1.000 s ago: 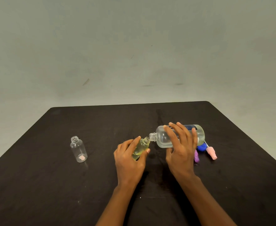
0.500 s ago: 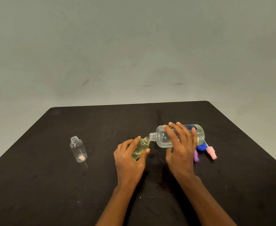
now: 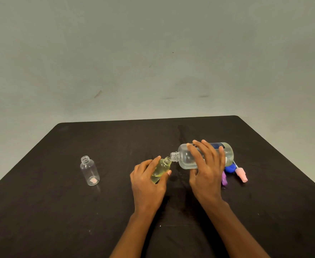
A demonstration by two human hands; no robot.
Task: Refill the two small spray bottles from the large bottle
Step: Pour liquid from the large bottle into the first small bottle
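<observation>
1. A small spray bottle [image 3: 161,169], part-filled with pale yellow liquid, sits tilted at the centre of the dark worktop [image 3: 115,138], its open neck leaning toward two o'clock to meet the mouth of the large bottle [image 3: 186,157].
2. The left hand [image 3: 147,183] has its fingers [image 3: 153,162] wrapped round the small bottle, apparently angling it so the liquid runs in rather than over the rim.
3. The right hand [image 3: 206,170] grips the large bottle, laid almost flat with its threaded neck pointing to nine o'clock, evidently mid-pour; no stream can be made out.
4. A second small bottle [image 3: 89,172] stands upright and uncapped at nine o'clock, well apart, seemingly empty but for a pink scrap at its base.
5. At three o'clock, just behind the right hand, lie a blue cap [image 3: 230,168], a pink spray top [image 3: 241,175] and a purple spray top [image 3: 224,180], clear of the pour.
</observation>
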